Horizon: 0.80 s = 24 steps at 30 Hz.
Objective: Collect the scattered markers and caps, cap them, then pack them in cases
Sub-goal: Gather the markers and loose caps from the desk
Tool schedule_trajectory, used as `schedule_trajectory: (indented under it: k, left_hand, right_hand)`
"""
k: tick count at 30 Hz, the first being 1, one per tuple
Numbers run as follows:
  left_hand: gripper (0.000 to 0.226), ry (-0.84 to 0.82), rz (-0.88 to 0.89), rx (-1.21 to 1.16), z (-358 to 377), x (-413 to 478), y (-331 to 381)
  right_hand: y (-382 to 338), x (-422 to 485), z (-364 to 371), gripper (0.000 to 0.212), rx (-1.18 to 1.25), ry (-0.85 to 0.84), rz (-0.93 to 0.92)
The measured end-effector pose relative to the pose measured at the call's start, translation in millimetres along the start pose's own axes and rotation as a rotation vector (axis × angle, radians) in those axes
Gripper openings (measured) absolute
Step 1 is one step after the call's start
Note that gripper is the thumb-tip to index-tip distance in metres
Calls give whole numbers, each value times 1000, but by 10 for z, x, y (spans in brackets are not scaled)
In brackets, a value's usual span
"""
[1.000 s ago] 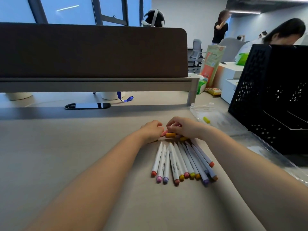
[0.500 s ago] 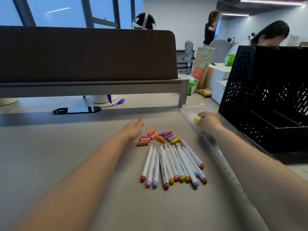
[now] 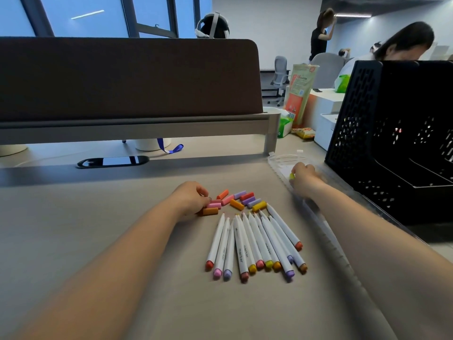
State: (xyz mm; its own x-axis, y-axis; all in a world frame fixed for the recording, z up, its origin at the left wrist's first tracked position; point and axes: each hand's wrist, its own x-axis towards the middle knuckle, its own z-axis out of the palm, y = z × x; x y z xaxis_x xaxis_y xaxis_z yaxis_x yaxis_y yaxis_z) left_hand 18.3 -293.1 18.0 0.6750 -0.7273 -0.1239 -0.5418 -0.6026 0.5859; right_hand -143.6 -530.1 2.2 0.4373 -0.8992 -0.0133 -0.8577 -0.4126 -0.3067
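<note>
Several white markers lie side by side on the beige desk, coloured ends toward me. Beyond their tips sits a small heap of loose caps in orange, pink, purple, red and yellow. My left hand rests at the left edge of that heap, its curled fingers touching a pink cap. My right hand is inside the clear plastic case at the right, pinching a yellow-green cap. The case runs toward me along the desk's right edge.
A black perforated crate stands just right of the case. A brown divider panel on a raised shelf closes off the back of the desk, with a black cable slot in front. People sit and stand at desks in the far right background.
My hands parted from over the cap heap. The right hand went right into the clear case and took hold of the yellow-green cap; the left hand came back to the left edge of the caps.
</note>
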Motion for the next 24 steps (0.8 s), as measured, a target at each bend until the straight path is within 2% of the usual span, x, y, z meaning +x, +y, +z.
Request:
schedule_trajectory:
  k: [3,5,7,9,11,14,18,21,24]
  left_hand:
    - [34,23,5,-27,16,-26,13]
    - [33,35,4,-45,38,-45,36]
    - [31,55,2,-57,71,-57,59]
    - [30,82,-5,-55,88,-76,72]
    - [25,117,-30,0,61,-123,79]
    - [20,114,-95,42,-3,-190,41]
    - [10,59,-147,-187,-5,-234,18]
    - [18,29,-112,-297,1,-275,45]
    - [24,86,-67,-346,-72,-359,-3]
  right_hand:
    - [-57,-109,-48,45,79,112,8]
    - [-133,-233,-103,42,168,174,-125]
    - [-220,-353,-129,36,240,52,-339]
    - [-284,-451,-109,33,139,-144,-446]
    - [-319,-498,-97,33,20,-227,-467]
    - [-360,-544,-107,36,-15,-253,-502]
    - [-387,-572,-134,34,59,-220,-449]
    - [-391,-615,-207,36,157,-178,-386]
    - [-451,-748,-364,32,224,-156,-348]
